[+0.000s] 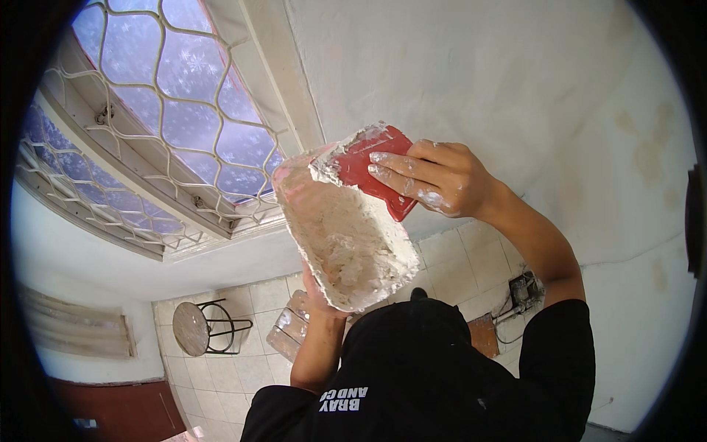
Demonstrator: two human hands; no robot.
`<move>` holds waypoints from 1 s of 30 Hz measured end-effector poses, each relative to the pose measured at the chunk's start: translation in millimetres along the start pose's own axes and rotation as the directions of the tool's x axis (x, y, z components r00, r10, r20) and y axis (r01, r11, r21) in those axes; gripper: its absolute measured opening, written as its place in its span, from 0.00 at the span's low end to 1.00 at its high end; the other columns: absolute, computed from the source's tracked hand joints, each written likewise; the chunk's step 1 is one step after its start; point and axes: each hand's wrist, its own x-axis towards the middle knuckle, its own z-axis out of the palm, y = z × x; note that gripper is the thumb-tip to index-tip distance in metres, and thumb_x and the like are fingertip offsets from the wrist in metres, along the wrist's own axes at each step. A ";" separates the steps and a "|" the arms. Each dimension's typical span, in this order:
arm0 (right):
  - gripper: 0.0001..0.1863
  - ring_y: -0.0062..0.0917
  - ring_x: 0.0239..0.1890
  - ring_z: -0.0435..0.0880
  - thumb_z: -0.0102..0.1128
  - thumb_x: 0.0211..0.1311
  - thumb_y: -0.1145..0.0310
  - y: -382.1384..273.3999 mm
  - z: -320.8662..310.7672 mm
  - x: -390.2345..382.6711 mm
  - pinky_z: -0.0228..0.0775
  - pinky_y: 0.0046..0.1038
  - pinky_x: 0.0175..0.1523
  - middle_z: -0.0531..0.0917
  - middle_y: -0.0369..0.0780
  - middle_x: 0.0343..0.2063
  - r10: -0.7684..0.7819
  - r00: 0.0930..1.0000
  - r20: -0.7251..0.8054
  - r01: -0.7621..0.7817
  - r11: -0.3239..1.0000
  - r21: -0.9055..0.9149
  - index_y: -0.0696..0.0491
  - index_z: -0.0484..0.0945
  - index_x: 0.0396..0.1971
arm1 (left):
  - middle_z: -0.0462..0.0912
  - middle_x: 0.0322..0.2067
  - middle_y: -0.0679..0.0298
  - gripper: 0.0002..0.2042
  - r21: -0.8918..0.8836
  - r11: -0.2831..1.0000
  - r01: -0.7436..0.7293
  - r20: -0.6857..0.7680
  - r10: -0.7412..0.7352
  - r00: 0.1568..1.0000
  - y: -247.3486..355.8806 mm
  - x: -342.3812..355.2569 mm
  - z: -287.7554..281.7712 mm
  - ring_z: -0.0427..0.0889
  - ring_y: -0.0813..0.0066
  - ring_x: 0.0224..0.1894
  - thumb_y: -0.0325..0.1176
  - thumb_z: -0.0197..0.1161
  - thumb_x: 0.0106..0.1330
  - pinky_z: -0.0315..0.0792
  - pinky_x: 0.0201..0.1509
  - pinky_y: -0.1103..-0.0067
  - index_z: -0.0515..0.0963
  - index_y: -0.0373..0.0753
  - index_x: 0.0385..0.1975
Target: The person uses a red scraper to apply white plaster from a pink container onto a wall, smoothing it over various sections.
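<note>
My left hand [317,293] holds up a deep, rectangular pinkish tub [286,193] from beneath, its fingers mostly hidden behind the wall of the tub. Off-white putty [352,250] coats the inside and crusts the rim. Between the fingers and thumb of my right hand [445,177] is a red plastic putty spreader [368,158], tilted over the far end of the tub. Thick putty clings to the spreader's left edge, close to the tub's rim. White smears cover the fingers of my right hand, and its thumb is hidden behind the spreader.
A window with a cream metal grille [158,92] fills the upper left. The pale, patchy wall [515,81] rises ahead and to the right. On the tiled floor stand a round stool [191,328] and a smeared bench-like piece [289,328]. A dark device with a cable [524,289] sits lower right.
</note>
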 end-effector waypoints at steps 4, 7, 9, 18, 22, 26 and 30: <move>0.16 0.21 0.27 0.77 0.61 0.44 0.75 9.5 0.6 -6.2 0.69 0.18 0.24 0.84 0.37 0.33 -0.027 0.996 0.082 0.029 0.999 -0.030 0.55 0.83 0.37 | 0.68 0.57 0.55 0.31 -0.031 0.999 0.021 0.067 -0.019 0.998 -8.1 3.1 16.8 0.71 0.54 0.56 0.58 0.39 0.68 0.67 0.59 0.57 0.59 0.41 0.63; 0.15 0.22 0.28 0.77 0.59 0.47 0.74 13.6 6.3 -15.4 0.70 0.18 0.26 0.83 0.37 0.34 -0.035 0.994 0.107 0.039 0.999 -0.034 0.56 0.83 0.39 | 0.68 0.58 0.55 0.32 -0.112 0.991 0.068 0.082 -0.059 0.995 -12.1 2.4 10.6 0.70 0.54 0.57 0.59 0.40 0.67 0.66 0.59 0.56 0.59 0.42 0.63; 0.15 0.22 0.29 0.77 0.58 0.48 0.73 17.6 10.2 -20.9 0.71 0.19 0.26 0.83 0.37 0.34 -0.042 0.993 0.108 0.046 0.998 -0.040 0.56 0.83 0.39 | 0.67 0.58 0.55 0.33 -0.025 0.993 0.114 0.069 -0.112 0.991 -11.5 1.2 5.0 0.70 0.54 0.57 0.59 0.41 0.66 0.66 0.59 0.55 0.59 0.41 0.64; 0.18 0.21 0.31 0.78 0.59 0.49 0.71 29.6 -3.1 -48.7 0.73 0.19 0.27 0.83 0.38 0.42 -0.082 0.980 0.179 0.067 0.994 0.087 0.53 0.81 0.43 | 0.67 0.58 0.55 0.33 0.071 0.971 0.229 0.052 -0.233 0.971 -27.6 -5.1 -9.5 0.70 0.54 0.57 0.59 0.42 0.66 0.66 0.59 0.56 0.59 0.41 0.64; 0.17 0.23 0.30 0.78 0.60 0.47 0.71 27.3 -9.5 -62.2 0.73 0.20 0.28 0.83 0.39 0.41 -0.061 0.980 0.189 0.037 0.991 0.127 0.54 0.81 0.41 | 0.67 0.58 0.55 0.32 0.077 0.963 0.259 0.046 -0.263 0.964 -35.9 -8.6 -14.1 0.70 0.55 0.57 0.58 0.42 0.66 0.66 0.59 0.56 0.59 0.41 0.64; 0.17 0.22 0.30 0.78 0.59 0.47 0.71 20.1 -13.1 -81.1 0.73 0.20 0.28 0.83 0.38 0.42 -0.027 0.984 0.174 0.003 0.991 0.136 0.54 0.81 0.41 | 0.67 0.58 0.55 0.32 0.085 0.954 0.286 0.044 -0.290 0.956 -43.9 -7.3 -18.2 0.70 0.55 0.57 0.58 0.42 0.67 0.66 0.59 0.57 0.58 0.41 0.64; 0.18 0.22 0.30 0.78 0.59 0.46 0.71 18.8 -24.2 -94.0 0.73 0.20 0.28 0.83 0.39 0.41 0.004 0.981 0.196 -0.033 0.989 0.142 0.54 0.81 0.41 | 0.67 0.58 0.55 0.32 0.084 0.945 0.316 0.041 -0.320 0.946 -52.5 -4.1 -21.2 0.70 0.55 0.57 0.57 0.42 0.67 0.66 0.59 0.57 0.58 0.41 0.64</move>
